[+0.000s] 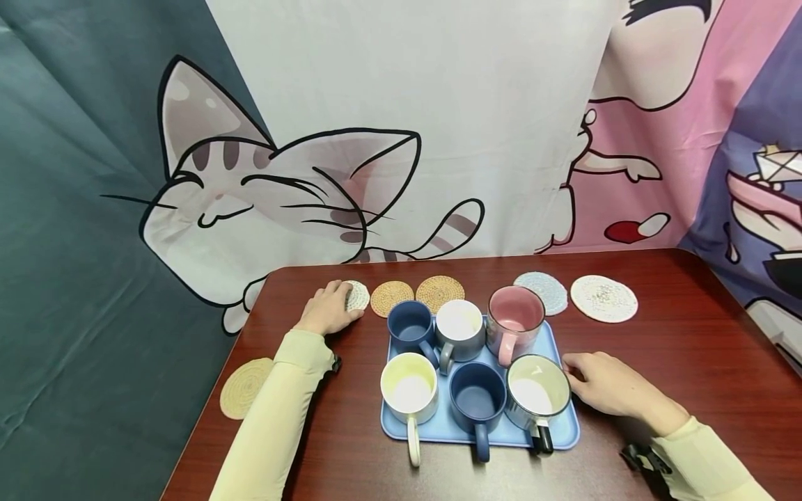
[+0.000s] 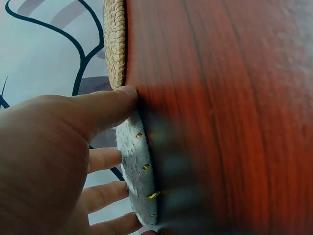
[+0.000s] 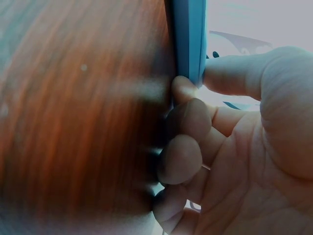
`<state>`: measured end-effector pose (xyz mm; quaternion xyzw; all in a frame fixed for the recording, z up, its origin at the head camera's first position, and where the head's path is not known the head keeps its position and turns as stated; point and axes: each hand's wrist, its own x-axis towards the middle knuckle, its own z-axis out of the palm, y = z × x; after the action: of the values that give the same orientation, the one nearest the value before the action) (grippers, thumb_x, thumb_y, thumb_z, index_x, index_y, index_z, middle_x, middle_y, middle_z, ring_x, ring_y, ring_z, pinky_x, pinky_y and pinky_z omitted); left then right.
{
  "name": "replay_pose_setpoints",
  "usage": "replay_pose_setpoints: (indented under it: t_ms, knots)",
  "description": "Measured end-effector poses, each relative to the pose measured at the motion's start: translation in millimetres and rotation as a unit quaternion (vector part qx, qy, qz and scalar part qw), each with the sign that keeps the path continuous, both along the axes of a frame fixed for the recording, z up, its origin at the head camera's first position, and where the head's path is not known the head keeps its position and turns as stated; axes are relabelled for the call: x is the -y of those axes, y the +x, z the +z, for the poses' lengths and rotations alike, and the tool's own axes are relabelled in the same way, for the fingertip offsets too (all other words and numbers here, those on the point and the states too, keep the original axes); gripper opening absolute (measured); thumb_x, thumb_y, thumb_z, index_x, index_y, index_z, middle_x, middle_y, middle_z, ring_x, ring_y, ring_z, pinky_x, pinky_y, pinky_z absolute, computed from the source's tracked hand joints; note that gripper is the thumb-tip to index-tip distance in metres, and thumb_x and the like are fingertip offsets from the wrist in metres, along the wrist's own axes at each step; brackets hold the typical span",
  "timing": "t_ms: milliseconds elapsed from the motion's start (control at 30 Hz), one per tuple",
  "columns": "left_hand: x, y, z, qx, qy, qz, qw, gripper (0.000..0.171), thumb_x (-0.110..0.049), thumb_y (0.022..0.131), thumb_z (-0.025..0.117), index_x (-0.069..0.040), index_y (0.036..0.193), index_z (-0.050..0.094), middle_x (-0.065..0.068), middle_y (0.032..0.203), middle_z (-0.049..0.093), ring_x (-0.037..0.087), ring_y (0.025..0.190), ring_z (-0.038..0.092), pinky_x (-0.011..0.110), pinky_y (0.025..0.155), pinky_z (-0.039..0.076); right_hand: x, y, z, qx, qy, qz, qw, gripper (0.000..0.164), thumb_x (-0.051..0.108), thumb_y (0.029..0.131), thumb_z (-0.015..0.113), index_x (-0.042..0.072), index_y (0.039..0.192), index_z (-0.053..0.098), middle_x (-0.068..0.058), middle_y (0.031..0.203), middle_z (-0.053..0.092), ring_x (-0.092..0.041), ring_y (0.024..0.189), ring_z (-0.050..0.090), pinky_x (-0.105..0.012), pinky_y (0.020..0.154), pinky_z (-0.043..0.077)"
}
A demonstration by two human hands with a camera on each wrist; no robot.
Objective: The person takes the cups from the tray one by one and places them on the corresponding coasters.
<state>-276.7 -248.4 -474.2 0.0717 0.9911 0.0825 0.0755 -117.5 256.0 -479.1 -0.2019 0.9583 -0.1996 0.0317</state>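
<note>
1. Because the left hand [image 1: 326, 313] rests on the speckled white coaster [image 1: 358, 296] with fingers extended rather than wrapped around it, this grip is a light contact only. Uneven pressure could cause the coaster to slide or rotate on the table [image 1: 677, 334].
2. The left thumb lies close to the neighbouring woven tan coaster [image 1: 392, 299] in the left wrist view. A sideways shift could push that coaster toward the second tan coaster [image 1: 441, 295] and disturb the row.
3. The right grip, on the right hand [image 1: 610, 383], pinches the rim of the blue tray [image 1: 438, 428] between thumb and index finger. Lifting or pulling from this one side would likely tilt or swing the tray.
4. Six mugs stand upright on the tray, closely spaced. If the tray jerks, the cream mug [image 1: 409, 390], front navy mug [image 1: 478, 396] and black-rimmed mug [image 1: 537, 393] could knock together.
5. The handles of these three project over the tray's front rim; a passing sleeve could catch one and turn its mug.
6. The pink mug [image 1: 515, 320] stands at the tray's rear right, just in front of the light-blue coaster [image 1: 541, 292]. A rearward tray shift could displace that coaster.
7. The left sleeve [image 1: 266, 424] overlaps the beige coaster [image 1: 241, 390] in the head view; whether they touch cannot be determined. Contact during arm movement could drag it off the table's left edge.
</note>
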Motion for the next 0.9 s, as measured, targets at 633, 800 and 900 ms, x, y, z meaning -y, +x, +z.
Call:
replay_pose_setpoints:
  t_ms: [633, 800, 900]
  knots:
    - [-2.3, 2.8, 1.4, 0.006, -0.012, 0.007, 0.9999, 0.076, -0.049, 0.096, 0.065, -0.01, 0.156, 0.041, 0.022, 0.163, 0.035, 0.049, 0.143, 0.043, 0.065, 0.11, 0.042, 0.7, -0.1, 0.3, 0.0, 0.004, -0.003, 1.0, 0.031, 0.012, 0.092, 0.067, 0.027, 0.072, 0.049, 0.014, 0.062, 0.038, -0.002, 0.059, 0.037, -0.023, 0.059, 0.034]
    - [-2.9, 3.6, -0.3, 0.007, -0.007, 0.009, 0.9999, 0.078, -0.049, 0.097, 0.064, -0.01, 0.159, 0.036, 0.023, 0.166, 0.028, 0.05, 0.146, 0.039, 0.065, 0.113, 0.04, 0.5, -0.3, 0.1, 0.002, 0.007, -0.003, 1.0, 0.03, 0.012, 0.093, 0.067, 0.026, 0.073, 0.05, 0.014, 0.062, 0.038, -0.002, 0.06, 0.037, -0.023, 0.059, 0.034]
    - [-2.6, 6.6, -1.1, 0.008, -0.004, 0.012, 0.9999, 0.082, -0.049, 0.097, 0.064, -0.01, 0.161, 0.031, 0.024, 0.168, 0.023, 0.05, 0.147, 0.037, 0.065, 0.114, 0.039, 0.3, -0.2, -0.1, 0.003, 0.007, -0.002, 1.0, 0.03, 0.012, 0.093, 0.067, 0.026, 0.073, 0.05, 0.014, 0.062, 0.038, -0.002, 0.06, 0.037, -0.023, 0.059, 0.034]
